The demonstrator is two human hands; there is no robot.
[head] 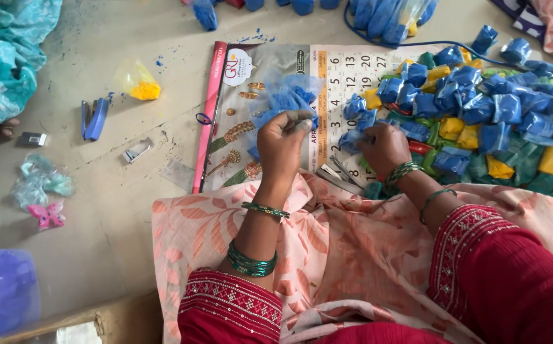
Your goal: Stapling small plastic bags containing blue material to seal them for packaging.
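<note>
My left hand (284,141) is raised over a wall calendar sheet (232,127) on the floor, its fingers pinched on a small clear plastic packet of blue powder (287,95). My right hand (383,148) reaches down at the near edge of a heap of small packets (480,121), blue, yellow and green, and its fingers close on a blue packet (351,139). Both wrists wear green bangles. A peach floral cloth (327,255) covers my lap.
On the floor to the left lie a blue stapler (94,118), a yellow powder packet (139,81), small metal clips (137,151), a pink butterfly clip (47,215) and teal fabric (6,57). More blue packets (378,16) lie at the top edge.
</note>
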